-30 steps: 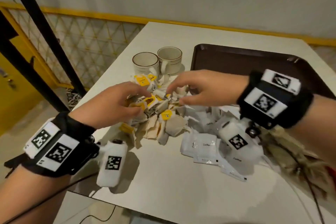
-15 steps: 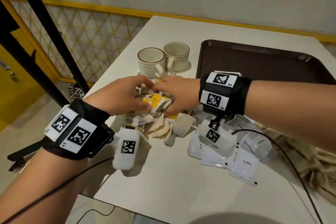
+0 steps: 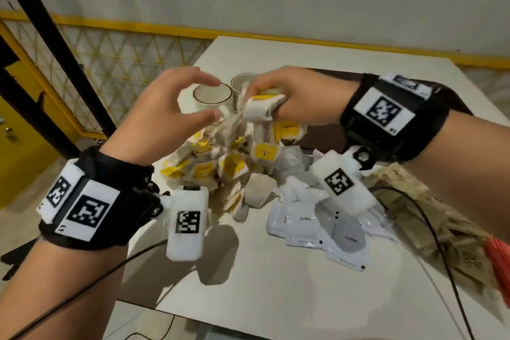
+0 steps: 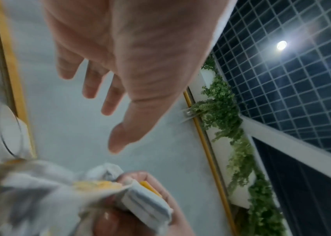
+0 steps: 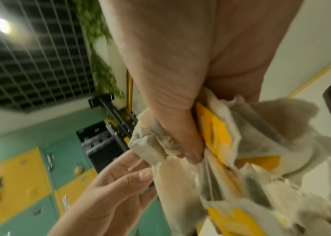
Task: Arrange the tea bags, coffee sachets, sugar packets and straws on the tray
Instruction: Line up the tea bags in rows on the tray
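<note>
While right hand (image 3: 300, 96) grips tea bags (image 3: 259, 110), left hand (image 3: 165, 116) beside

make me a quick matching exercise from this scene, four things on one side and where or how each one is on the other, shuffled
Things:
1. right hand
2. left hand
3. coffee sachets
4. cups

States:
A. flat on the table, white
B. fingers spread, holding nothing
C. standing behind the tea bag pile
D. gripping a bunch of tea bags

Pairs: 1-D, 2-B, 3-A, 4-C
</note>
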`<action>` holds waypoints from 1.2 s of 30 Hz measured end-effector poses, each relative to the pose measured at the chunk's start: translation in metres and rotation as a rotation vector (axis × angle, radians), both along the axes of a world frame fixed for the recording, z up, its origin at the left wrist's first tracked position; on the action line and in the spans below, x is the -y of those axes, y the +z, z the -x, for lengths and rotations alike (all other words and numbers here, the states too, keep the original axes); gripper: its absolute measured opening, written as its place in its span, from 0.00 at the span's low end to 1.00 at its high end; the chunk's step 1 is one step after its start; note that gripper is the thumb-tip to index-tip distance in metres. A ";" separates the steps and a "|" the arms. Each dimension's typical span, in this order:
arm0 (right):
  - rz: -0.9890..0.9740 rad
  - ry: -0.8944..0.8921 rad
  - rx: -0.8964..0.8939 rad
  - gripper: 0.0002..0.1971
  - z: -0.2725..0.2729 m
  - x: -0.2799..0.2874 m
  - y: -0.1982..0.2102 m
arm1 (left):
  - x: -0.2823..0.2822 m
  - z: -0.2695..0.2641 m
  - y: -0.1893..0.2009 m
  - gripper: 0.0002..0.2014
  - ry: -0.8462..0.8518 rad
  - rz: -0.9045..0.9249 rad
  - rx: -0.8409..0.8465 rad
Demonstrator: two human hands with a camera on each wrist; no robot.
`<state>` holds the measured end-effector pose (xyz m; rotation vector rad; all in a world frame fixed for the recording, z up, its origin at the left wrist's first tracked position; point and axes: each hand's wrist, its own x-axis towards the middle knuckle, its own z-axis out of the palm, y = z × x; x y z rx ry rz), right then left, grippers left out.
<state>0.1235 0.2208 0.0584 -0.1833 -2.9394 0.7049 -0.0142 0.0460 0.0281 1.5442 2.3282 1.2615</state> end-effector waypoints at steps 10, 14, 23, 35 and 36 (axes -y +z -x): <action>0.336 -0.195 -0.224 0.12 -0.107 -0.026 0.001 | -0.074 -0.102 -0.005 0.34 -0.513 0.158 0.581; 0.384 -0.260 -0.238 0.11 -0.131 -0.040 -0.014 | -0.103 -0.120 -0.006 0.34 -0.563 0.240 0.635; 0.407 -0.374 -0.236 0.11 -0.146 -0.060 -0.035 | -0.125 -0.124 -0.023 0.28 -0.522 0.216 0.807; 0.336 -0.436 -0.157 0.12 -0.158 -0.040 -0.080 | -0.106 -0.117 -0.051 0.13 -0.479 0.152 0.672; 0.328 -0.437 -0.153 0.12 -0.159 -0.038 -0.081 | -0.106 -0.116 -0.051 0.11 -0.472 0.149 0.658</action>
